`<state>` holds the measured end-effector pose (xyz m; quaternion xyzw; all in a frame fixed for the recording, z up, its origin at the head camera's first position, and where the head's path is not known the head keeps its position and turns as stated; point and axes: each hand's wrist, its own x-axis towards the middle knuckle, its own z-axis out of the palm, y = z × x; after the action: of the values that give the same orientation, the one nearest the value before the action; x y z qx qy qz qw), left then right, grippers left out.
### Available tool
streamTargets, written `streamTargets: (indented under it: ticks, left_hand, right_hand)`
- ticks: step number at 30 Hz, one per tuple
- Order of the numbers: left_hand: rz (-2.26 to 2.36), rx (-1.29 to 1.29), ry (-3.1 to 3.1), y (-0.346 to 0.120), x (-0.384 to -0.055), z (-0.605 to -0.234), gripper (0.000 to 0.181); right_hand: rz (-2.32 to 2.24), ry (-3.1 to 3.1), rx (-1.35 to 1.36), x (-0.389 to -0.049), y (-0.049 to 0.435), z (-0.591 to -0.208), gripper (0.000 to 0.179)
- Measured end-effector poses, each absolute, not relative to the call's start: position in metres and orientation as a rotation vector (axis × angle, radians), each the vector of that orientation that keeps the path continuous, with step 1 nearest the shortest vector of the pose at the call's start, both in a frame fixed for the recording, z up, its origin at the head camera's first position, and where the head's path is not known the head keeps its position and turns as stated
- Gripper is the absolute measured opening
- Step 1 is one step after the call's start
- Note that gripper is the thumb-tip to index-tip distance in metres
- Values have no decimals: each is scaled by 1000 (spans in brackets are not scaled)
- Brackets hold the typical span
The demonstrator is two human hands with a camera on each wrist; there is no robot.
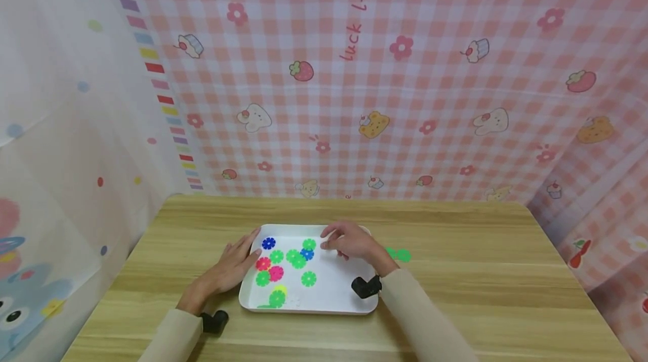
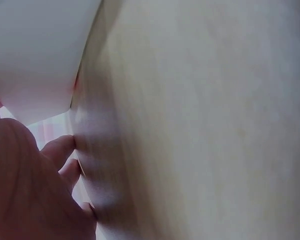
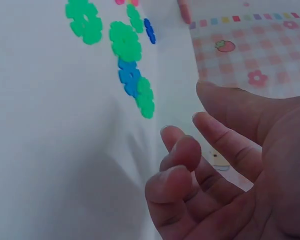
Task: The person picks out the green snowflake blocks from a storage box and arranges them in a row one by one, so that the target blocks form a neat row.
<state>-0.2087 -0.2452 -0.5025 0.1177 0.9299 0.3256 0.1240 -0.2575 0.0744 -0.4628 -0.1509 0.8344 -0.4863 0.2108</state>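
Note:
A white tray [image 1: 334, 297] stands on the table, with notched plastic snowflake discs in its left and middle part. Several are green [image 1: 309, 279]; others are dark blue [image 1: 269, 243], blue [image 1: 306, 254], red [image 1: 262, 263], pink [image 1: 276, 274] and yellow [image 1: 281, 289]. My left hand [image 1: 230, 267] rests against the tray's left side, its thumb at the rim; in the left wrist view its other fingertips [image 2: 65, 145] reach down by the tabletop. Over the tray's right part hovers my right hand [image 1: 351, 241], fingers loosely bent, nothing between them in the right wrist view.
On the wooden table [image 1: 481, 294], right of the tray and partly behind the right wrist, lie green discs [image 1: 403, 255]. A pink checked curtain [image 1: 344, 98] hangs at the table's back edge, and a white curtain [image 1: 116, 143] hangs on the left.

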Motion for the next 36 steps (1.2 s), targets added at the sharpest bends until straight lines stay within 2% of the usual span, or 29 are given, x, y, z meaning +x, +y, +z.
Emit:
streamTargets:
  ticks: [10,17,36]
  left_hand:
    - [940,358,2734,-244,-208,-501,65]
    - [931,367,2751,-244,-208,-502,64]
    - [956,361,2732,-244,-206,-500,65]
  right_hand:
    - [-1228,2273,-484,-251,52,-474,22]
    - [-1091,2247,-664,-244,48,-482,20]
    - [-1017,2307,-654,-237,44,-487,18]
